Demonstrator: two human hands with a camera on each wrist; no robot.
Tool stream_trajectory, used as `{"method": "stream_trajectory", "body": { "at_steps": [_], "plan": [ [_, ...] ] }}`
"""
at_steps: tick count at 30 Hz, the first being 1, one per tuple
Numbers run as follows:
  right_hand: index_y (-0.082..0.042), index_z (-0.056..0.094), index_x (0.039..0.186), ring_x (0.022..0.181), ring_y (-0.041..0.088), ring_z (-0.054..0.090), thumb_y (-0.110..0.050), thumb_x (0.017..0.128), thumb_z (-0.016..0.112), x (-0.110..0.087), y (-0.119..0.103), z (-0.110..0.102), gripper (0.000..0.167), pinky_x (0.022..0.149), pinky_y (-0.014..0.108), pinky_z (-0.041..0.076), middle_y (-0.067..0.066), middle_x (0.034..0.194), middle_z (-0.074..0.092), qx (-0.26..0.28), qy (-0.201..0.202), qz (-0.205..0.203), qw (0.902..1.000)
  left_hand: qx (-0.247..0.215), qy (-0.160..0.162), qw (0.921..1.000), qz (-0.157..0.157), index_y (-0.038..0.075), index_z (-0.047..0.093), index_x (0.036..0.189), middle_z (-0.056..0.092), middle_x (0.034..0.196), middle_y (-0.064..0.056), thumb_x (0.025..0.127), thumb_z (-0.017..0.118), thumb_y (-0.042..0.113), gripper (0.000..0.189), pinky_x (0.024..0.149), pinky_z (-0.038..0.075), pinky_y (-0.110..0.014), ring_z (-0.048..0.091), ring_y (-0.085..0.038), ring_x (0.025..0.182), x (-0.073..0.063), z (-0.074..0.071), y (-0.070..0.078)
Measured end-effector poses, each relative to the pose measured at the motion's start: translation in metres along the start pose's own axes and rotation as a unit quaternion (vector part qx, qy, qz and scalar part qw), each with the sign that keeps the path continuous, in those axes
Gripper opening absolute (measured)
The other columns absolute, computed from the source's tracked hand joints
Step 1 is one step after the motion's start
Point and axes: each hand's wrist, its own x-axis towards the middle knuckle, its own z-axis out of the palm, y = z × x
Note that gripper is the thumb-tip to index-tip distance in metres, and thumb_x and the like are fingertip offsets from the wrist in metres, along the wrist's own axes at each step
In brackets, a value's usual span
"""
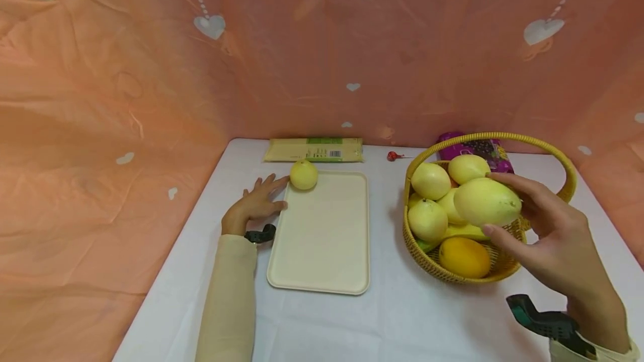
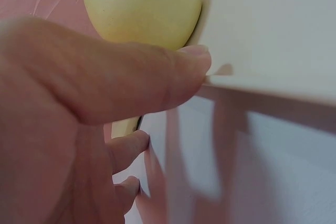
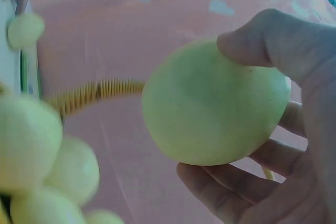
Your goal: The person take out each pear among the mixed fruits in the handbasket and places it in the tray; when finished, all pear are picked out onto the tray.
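Note:
My right hand (image 1: 558,233) grips a pale yellow-green, pear-like fruit (image 1: 487,201) above the wicker basket (image 1: 415,253), thumb on one side and fingers on the other. In the right wrist view the same fruit (image 3: 210,106) fills the grasp. Inside the basket lie several similar pale fruits (image 1: 427,220) and an orange-yellow mango-like fruit (image 1: 464,257). My left hand (image 1: 256,204) rests spread at the left edge of the cream tray (image 1: 327,233). Its thumb (image 2: 157,80) touches the tray's rim. One pale round fruit (image 1: 304,175) sits in the tray's far left corner.
A yellow-green flat packet (image 1: 314,150) lies behind the tray. A small red wrapped item (image 1: 393,156) lies between packet and basket. Behind the basket is a purple bag (image 1: 498,155). The basket's tall handle (image 1: 503,137) arches upward. Orange sheeting hangs round the white table.

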Motion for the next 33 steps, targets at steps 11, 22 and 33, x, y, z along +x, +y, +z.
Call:
{"method": "stream_trajectory", "body": {
  "at_steps": [11,22,33],
  "plan": [
    [-0.012,0.062,0.154,0.120,0.013,0.070,0.016,0.079,0.087,0.046,-0.014,0.056,0.084,0.105,0.017,0.056,0.005,0.143,0.069,0.089,-0.063,-0.002,0.9940,0.008,-0.003,1.0000,0.004,0.019,0.028,0.176,0.002,0.184,-0.024,0.107,0.066,0.029,0.079,0.125,-0.012,-0.083,-0.013,-0.054,0.167,-0.001,0.000,0.000],
    [-0.011,0.061,0.155,0.126,0.012,0.068,-0.001,0.090,0.087,0.075,-0.014,0.125,0.070,0.108,0.017,0.054,0.006,0.150,0.066,0.151,-0.090,0.045,0.9833,0.009,0.006,0.9999,0.000,0.020,0.030,0.175,0.004,0.184,-0.024,0.106,0.066,0.026,0.078,0.126,-0.011,-0.082,-0.012,-0.053,0.168,-0.003,0.000,0.000],
    [-0.012,0.062,0.153,0.131,0.030,0.068,-0.007,0.091,0.087,0.095,0.000,0.191,0.068,0.112,0.042,0.058,0.011,0.149,0.066,0.195,-0.103,0.106,0.9695,0.016,0.005,0.9998,-0.004,0.021,0.031,0.175,0.006,0.184,-0.024,0.106,0.066,0.027,0.078,0.126,-0.009,-0.083,-0.010,-0.054,0.168,-0.001,0.001,0.001]
  ]
}}
